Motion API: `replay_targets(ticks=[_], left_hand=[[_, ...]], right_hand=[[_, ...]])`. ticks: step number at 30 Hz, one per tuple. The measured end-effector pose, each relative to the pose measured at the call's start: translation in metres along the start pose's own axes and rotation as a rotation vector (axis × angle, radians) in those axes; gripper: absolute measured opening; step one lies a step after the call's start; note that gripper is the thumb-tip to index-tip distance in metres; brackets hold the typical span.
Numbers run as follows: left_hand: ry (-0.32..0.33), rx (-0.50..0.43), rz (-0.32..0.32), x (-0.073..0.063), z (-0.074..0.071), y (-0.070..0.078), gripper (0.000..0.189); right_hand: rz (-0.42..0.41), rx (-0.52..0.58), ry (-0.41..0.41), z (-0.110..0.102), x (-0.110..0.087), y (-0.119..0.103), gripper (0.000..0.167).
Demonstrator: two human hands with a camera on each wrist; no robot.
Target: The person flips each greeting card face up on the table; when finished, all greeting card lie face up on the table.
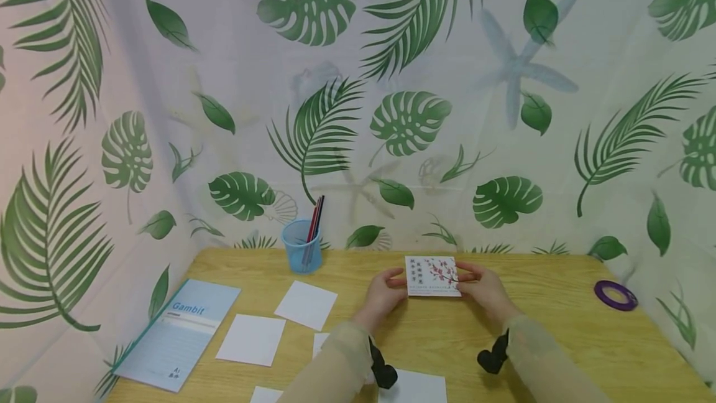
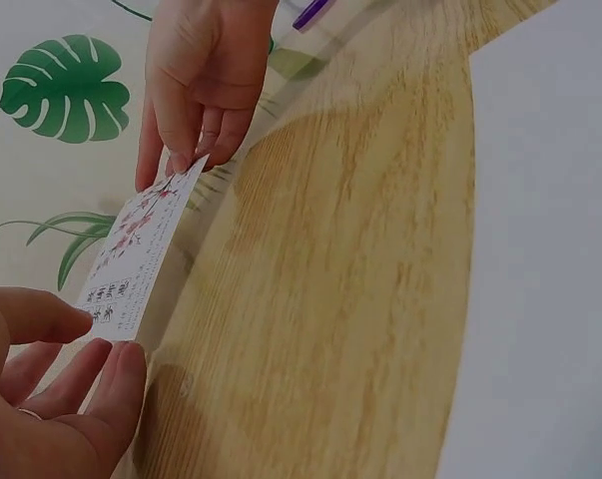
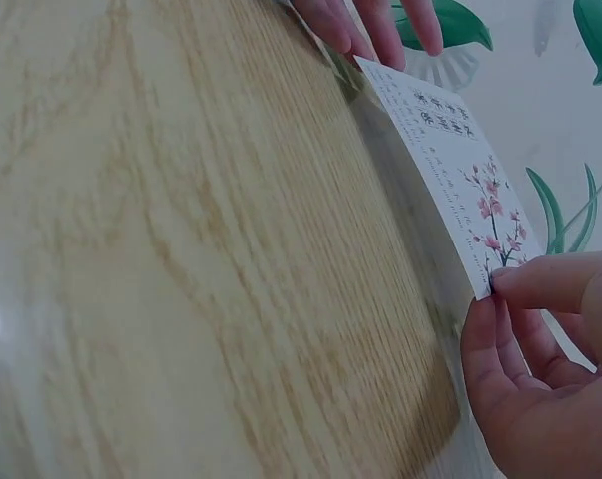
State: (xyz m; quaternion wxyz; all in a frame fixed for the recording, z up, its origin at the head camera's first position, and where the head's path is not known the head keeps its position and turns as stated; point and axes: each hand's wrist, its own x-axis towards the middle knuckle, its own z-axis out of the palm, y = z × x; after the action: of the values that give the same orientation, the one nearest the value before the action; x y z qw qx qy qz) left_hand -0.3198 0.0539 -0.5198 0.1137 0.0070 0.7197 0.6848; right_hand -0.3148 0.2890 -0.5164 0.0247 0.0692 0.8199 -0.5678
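A white card [image 1: 433,277] printed with pink blossom branches and dark characters is held up over the far part of the table. My left hand [image 1: 385,296] pinches its left end, thumb on the printed face and fingers beneath, as the left wrist view shows. At the opposite end, my right hand [image 1: 490,292] grips the corner between thumb and fingers. In the right wrist view the card [image 3: 460,180] slants between both hands, its printed side up.
Several blank white sheets [image 1: 252,339] lie on the wooden table [image 1: 559,303], some partly behind my left sleeve. A blue notebook [image 1: 179,334] is at the left, a blue mesh pen cup [image 1: 302,254] at the back. A purple ring [image 1: 615,295] lies by the right edge.
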Motion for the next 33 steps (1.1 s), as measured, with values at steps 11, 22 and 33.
replay_targets(ticks=[11, 22, 33], left_hand=[[-0.022, 0.011, 0.001, 0.0069, 0.0012, -0.0021, 0.058], [-0.074, -0.036, 0.001, 0.0037, -0.0012, 0.0001, 0.059], [-0.073, -0.063, -0.030, 0.0014, -0.0007, -0.0016, 0.065]], right_hand=[[-0.040, -0.050, 0.025, -0.0035, 0.0040, 0.0033, 0.060], [-0.034, -0.048, 0.013, -0.0008, 0.0044, 0.0026, 0.063], [-0.034, -0.062, -0.001, 0.0011, 0.0020, 0.0063, 0.061]])
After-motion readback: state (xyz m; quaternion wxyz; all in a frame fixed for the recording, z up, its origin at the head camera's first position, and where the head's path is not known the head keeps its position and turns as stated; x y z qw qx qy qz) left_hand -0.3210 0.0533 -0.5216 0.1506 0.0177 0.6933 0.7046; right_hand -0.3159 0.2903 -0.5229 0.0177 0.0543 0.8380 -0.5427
